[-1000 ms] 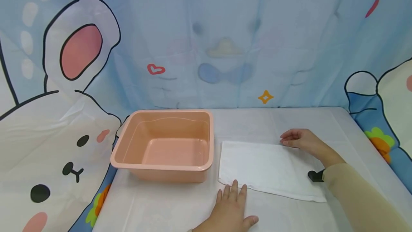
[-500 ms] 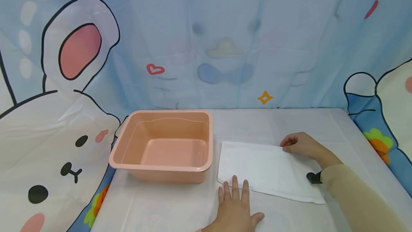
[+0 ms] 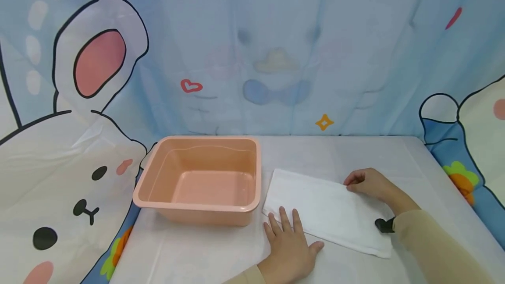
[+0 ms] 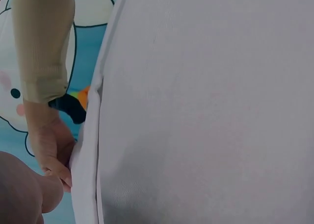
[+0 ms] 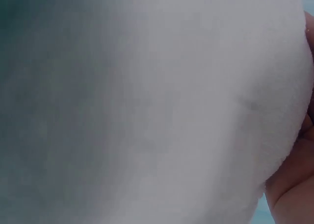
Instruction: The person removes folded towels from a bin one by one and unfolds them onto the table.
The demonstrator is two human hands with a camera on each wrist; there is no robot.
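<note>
A folded white towel (image 3: 319, 209) lies flat and slightly slanted on the table, right of the basin. My left hand (image 3: 289, 251) has its fingers spread, and the fingertips rest on the towel's near edge toward its left end. At the far edge, my right hand (image 3: 367, 183) pinches the towel between thumb and curled fingers. In the left wrist view the right hand (image 4: 51, 148) shows beyond the towel's edge. The right wrist view is mostly filled by blurred towel (image 5: 196, 106), with part of the right hand (image 5: 294, 180) along its right side.
A peach plastic basin (image 3: 252, 187) stands left of the towel, with nothing visible inside. White cloth covers the table (image 3: 197, 253). Behind and at the sides hangs a blue curtain (image 3: 276, 21) printed with cartoon animals. A black strap piece (image 3: 383, 225) sits at the right sleeve's cuff.
The towel has turned a little, its left end going away and its right end coming nearer. My left hand has slid slightly forward. My right fingers have curled onto the far edge.
</note>
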